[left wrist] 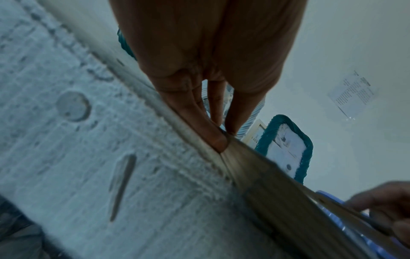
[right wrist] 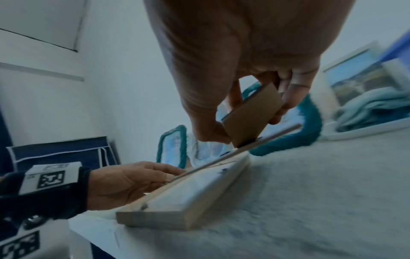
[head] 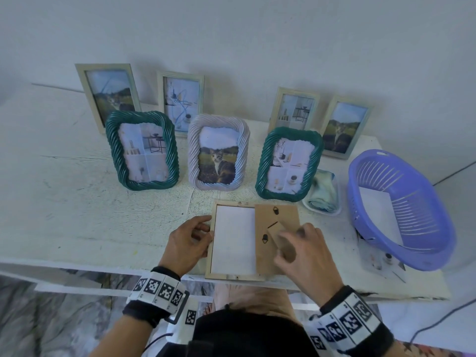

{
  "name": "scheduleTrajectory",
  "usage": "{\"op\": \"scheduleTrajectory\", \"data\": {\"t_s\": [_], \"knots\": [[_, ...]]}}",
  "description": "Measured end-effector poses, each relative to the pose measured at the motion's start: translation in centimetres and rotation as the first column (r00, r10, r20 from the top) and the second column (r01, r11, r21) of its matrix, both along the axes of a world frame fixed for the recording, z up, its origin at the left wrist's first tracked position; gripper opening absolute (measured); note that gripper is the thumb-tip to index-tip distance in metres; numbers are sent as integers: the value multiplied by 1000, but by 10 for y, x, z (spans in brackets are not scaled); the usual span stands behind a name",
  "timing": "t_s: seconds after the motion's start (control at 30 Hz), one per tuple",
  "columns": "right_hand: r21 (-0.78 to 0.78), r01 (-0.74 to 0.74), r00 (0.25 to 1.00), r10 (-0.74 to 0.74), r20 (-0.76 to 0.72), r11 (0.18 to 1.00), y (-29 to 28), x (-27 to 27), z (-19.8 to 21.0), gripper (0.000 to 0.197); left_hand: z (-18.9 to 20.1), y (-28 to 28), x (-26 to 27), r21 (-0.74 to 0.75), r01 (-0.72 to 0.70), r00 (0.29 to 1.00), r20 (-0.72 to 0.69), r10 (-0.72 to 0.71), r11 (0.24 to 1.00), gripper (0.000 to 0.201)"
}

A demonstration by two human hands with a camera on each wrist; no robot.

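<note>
A pale wooden frame point(head: 233, 276) lies face down at the table's front edge, with a white sheet point(head: 233, 238) showing inside it. My left hand point(head: 190, 240) holds its left rail, thumb and fingertips point(left wrist: 218, 140) meeting on the wood point(left wrist: 266, 184). A brown backing board point(head: 277, 215) covers the frame's right half. It is tilted up, its right side lifted off the frame point(right wrist: 188, 198). My right hand point(head: 301, 251) pinches the board's fold-out stand flap point(right wrist: 250, 113) between thumb and fingers.
Several framed pictures stand behind, among them two teal rope frames point(head: 141, 150) point(head: 288, 163) and a lilac one point(head: 219, 153). A small white tray with a bluish cloth point(head: 323, 194) and a purple basket point(head: 401, 210) sit at the right. The table edge point(head: 103, 264) runs just below the frame.
</note>
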State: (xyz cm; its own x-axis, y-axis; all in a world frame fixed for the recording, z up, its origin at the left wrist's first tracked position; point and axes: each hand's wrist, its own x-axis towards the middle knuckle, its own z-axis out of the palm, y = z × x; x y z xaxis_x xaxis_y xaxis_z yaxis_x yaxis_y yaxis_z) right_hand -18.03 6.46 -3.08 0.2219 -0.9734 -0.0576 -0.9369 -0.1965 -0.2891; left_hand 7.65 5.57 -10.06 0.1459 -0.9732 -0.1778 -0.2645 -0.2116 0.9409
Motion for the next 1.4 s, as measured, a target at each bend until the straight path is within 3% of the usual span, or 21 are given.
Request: {"op": "scheduleTrajectory", "data": {"t_s": [0.2, 0.47, 0.57, 0.7, 0.97, 1.27, 1.4], "knots": [[44, 67, 998, -67, -6, 997, 6, -34, -20, 39, -2, 1, 1, 0, -5, 1000, -17, 5, 1000, 32], [95, 74, 997, -72, -23, 993, 5, -20, -26, 47, -4, 1, 1, 3, -19, 1000, -10, 19, 1000, 31], [48, -9, 1000, 10, -22, 999, -4, 10, -16, 60, -5, 1, 0, -11, -20, 1000, -8, 20, 1000, 31], [176, -151, 982, 169, -90, 973, -18, 51, -16, 91, -5, 1, 2, -10, -10, 1000, 3, 10, 1000, 30], [279, -152, 969, 198, -146, 948, -27, 72, -43, 122, -4, 2, 1, -20, -12, 999, 37, 13, 1000, 31], [291, -137, 974, 183, -136, 947, -31, 78, -41, 130, -3, 1, 1, -39, 7, 997, 75, -4, 999, 32], [244, -118, 983, 148, -108, 963, -32, 78, -37, 121, 1, 2, 1, -55, 21, 994, 109, -15, 998, 33]]}}
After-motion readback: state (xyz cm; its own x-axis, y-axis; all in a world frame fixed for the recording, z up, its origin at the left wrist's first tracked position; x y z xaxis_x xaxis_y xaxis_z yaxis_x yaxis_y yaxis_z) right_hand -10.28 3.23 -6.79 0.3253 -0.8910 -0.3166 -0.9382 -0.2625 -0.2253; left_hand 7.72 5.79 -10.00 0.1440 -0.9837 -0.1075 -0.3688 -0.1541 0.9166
